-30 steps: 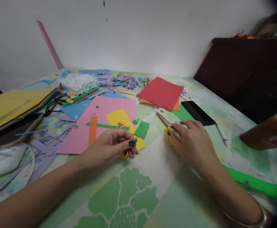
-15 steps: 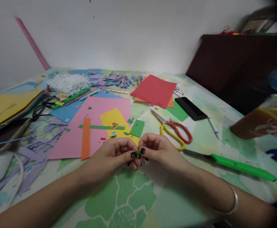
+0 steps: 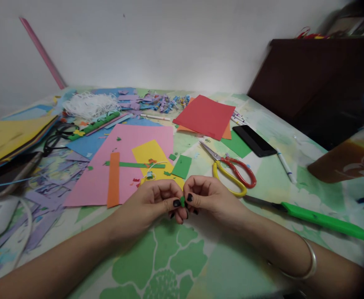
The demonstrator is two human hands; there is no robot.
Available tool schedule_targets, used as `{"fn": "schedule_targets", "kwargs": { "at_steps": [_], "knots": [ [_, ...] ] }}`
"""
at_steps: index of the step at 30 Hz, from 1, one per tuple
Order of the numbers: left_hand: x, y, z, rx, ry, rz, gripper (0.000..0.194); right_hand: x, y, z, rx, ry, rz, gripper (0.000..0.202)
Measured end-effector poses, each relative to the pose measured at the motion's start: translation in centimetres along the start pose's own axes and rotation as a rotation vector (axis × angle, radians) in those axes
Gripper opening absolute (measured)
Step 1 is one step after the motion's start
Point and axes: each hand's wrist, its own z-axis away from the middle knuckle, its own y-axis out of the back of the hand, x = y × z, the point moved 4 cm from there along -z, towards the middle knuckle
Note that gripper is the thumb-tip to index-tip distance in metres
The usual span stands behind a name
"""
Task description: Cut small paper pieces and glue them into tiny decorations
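Note:
A small green paper piece (image 3: 182, 201) is pinched between the fingertips of both hands, low in the middle of the view. My left hand (image 3: 158, 201) holds it from the left, thumb against forefinger. From the right, my right hand (image 3: 205, 195) grips the same piece, its fingers curled. Just beyond the hands lie a yellow sheet (image 3: 147, 151), a green rectangle (image 3: 182, 167) and a long green strip (image 3: 135, 165). An orange strip (image 3: 114, 178) rests on the pink sheet (image 3: 91, 182). Fine details of the held piece are hidden by the fingers.
Scissors (image 3: 215, 156) and a green-handled knife (image 3: 325, 221) lie to the right. Beyond are a black phone (image 3: 254, 141), a red sheet (image 3: 205, 116) and a drink cup (image 3: 340, 162). White string (image 3: 90, 104) and purple scraps (image 3: 49, 197) are on the left.
The view has shifted slightly, so things on the right appear a little farther right. Both hands keep their pinch, with the green piece turned slightly between the fingertips.

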Motion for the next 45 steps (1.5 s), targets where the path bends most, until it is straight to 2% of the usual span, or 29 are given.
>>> {"fn": "schedule_targets", "kwargs": {
  "at_steps": [18, 24, 26, 30, 32, 34, 40, 45],
  "knots": [
    [-0.2, -0.2, -0.3, 0.057, -0.022, 0.022, 0.012, 0.3, -0.3, 0.1, 0.018, 0.025, -0.038, 0.029],
    [0.1, -0.1, -0.1, 0.159, 0.02, -0.123, 0.007, -0.4, -0.2, 0.4, 0.163, 0.135, 0.276, 0.01],
    [0.2, -0.1, 0.0, 0.177, 0.024, -0.141, 0.008, -0.8, -0.3, 0.6, 0.175, 0.194, 0.421, 0.004],
    [0.4, -0.3, 0.0, 0.19, 0.023, -0.154, 0.012, -1.7, -0.5, 1.4, 0.248, 0.315, 0.771, 0.004],
    [0.4, -0.3, 0.0, 0.189, 0.032, -0.148, 0.014, -2.0, -0.5, 1.6, 0.283, 0.345, 0.853, 0.004],
    [0.3, -0.2, 0.0, 0.191, 0.04, -0.131, 0.01, -1.9, -0.5, 1.4, 0.259, 0.32, 0.78, 0.004],
    [0.0, -0.2, -0.2, 0.132, 0.076, -0.072, 0.008, -1.3, 0.0, 0.7, 0.14, 0.128, 0.269, 0.007],
    [-0.4, -0.3, -0.2, 0.107, 0.088, -0.084, 0.01, -1.7, 0.1, 0.8, 0.123, 0.053, 0.246, 0.004]
  ]
}}
